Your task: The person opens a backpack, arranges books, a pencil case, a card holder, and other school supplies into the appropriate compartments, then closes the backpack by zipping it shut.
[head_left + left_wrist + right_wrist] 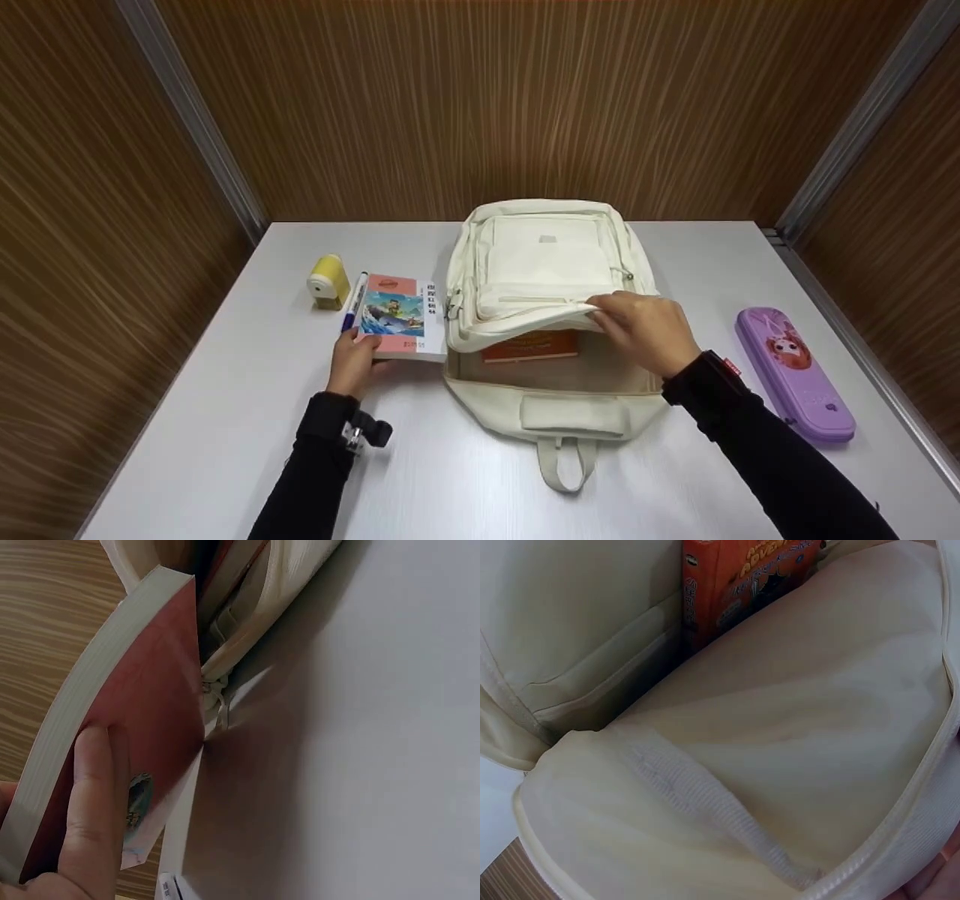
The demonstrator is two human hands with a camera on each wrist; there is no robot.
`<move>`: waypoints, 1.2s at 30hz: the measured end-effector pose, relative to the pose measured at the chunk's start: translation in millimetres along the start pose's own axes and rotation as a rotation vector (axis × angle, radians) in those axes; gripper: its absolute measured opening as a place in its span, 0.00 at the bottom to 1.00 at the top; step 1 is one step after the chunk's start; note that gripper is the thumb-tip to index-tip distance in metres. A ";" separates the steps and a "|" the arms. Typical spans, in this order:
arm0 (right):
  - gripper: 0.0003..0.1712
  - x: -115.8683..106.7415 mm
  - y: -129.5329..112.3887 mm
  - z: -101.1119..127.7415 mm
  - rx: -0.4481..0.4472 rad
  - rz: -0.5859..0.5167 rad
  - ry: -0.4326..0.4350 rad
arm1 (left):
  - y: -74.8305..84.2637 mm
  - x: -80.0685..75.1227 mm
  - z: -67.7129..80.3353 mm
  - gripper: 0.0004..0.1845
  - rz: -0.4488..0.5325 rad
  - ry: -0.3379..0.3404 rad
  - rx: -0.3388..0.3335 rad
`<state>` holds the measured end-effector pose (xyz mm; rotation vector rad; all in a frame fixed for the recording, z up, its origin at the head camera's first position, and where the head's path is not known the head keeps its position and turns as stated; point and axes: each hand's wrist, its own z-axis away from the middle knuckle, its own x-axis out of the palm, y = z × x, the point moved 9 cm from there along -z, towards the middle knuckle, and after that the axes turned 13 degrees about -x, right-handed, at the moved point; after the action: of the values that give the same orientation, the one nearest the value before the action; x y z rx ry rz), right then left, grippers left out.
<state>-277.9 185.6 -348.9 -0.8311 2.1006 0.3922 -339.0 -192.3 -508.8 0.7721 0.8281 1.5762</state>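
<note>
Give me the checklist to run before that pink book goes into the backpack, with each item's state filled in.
1. Left hand grips the pink book: ok.
2. Right hand holds the backpack flap up: ok.
3. Opening wide enough: ok, apparently.
4. Space beside the orange book inside: cannot tell.
5. Pen clear of the book: not ok, it lies against its far edge.
6. Zipper fully open: cannot tell.
</note>
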 end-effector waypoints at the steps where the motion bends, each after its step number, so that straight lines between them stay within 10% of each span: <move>1: 0.03 0.6 0.7 -1.3 0.009 -0.009 -0.004 | -2.6 -4.1 4.3 0.36 -0.013 0.012 0.005; 13: 0.04 -1.3 5.9 -13.2 0.040 -0.022 -0.004 | -25.7 -52.2 48.9 0.26 -0.015 0.116 0.060; 22: 0.05 -6.1 8.6 -14.8 0.046 -0.020 0.012 | -39.0 -63.2 72.3 0.17 0.053 0.036 0.030; 36: 0.05 -8.6 5.3 -16.7 0.043 -0.015 0.019 | -57.4 -2.3 79.1 0.27 0.030 -0.306 -0.097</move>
<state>-287.5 184.2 -332.0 -0.8277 2.1116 0.3308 -242.2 -180.0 -514.9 0.9303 0.5156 1.4657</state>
